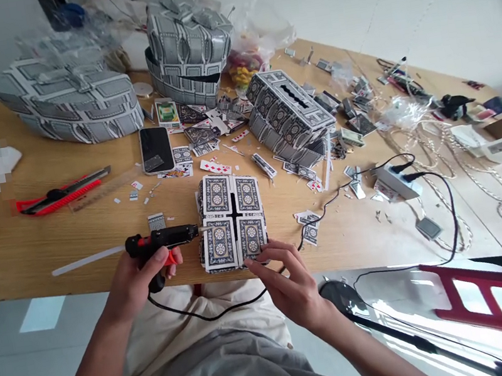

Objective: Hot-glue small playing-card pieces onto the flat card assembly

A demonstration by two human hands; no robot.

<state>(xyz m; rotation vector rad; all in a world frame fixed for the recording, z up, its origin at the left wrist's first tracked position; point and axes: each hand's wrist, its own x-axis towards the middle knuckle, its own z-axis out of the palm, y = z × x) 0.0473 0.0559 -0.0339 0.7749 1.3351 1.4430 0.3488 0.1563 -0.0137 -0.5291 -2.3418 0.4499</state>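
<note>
My left hand [134, 279] is closed around the grip of a black hot glue gun [164, 238] with a red trigger. A white glue stick [86, 260] juts from its back end. The gun's nozzle points right, at the left side of a box-like piece made of playing cards [220, 247]. Four patterned card backs cover its top, parted by a dark cross-shaped gap. My right hand [289, 277] holds the piece at its lower right corner, thumb and fingers at the edge. The undersides of the fingers are hidden.
Behind stand two woven card baskets [76, 107] [191, 48] and a slotted card box [289, 112]. A phone [156, 149], red utility knife [63, 192], ruler [105, 189] and card scraps lie around. The gun's black cord [214, 316] crosses my lap; a power strip [397, 180] sits right.
</note>
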